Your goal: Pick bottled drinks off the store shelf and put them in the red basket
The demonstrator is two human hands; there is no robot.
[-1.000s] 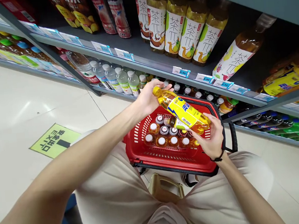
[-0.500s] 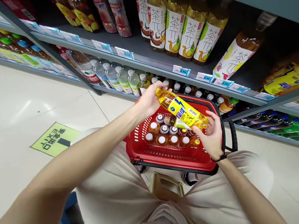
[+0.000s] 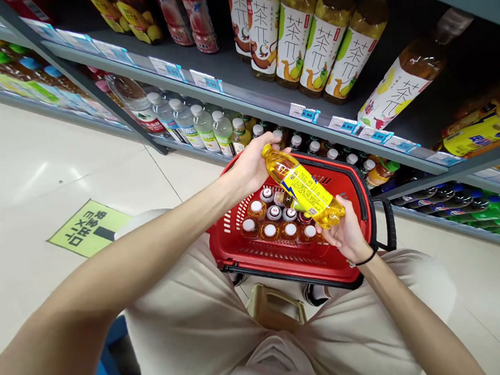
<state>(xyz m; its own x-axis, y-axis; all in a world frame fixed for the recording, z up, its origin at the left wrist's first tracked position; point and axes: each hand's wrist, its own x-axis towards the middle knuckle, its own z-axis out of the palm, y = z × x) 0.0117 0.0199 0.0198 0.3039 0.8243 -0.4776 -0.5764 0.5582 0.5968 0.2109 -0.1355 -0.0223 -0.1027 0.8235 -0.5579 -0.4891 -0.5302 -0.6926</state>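
Observation:
A yellow drink bottle [image 3: 305, 188] is held tilted above the red basket [image 3: 238, 253], its yellow cap toward the upper left. My left hand [image 3: 258, 160] grips it at the cap and neck. At its base, my right hand [image 3: 345, 231] has its fingers around the lower end, the palm partly facing up. Small print on the yellow label faces up. Below it, several bottles [image 3: 270, 231] with white caps stand in the basket, and others there are partly hidden by the held bottle.
Shelves [image 3: 241, 97] of drinks run across the top, with tea bottles [image 3: 293, 45] on the upper one and capped bottles [image 3: 203, 127] lower down. A green floor sign [image 3: 88, 226] lies left. A beige stool [image 3: 274, 309] sits between my legs.
The yellow bottle has been rolled about its length, so a different side of its label shows. My right hand has shifted slightly down and left, its fingers now beneath the base.

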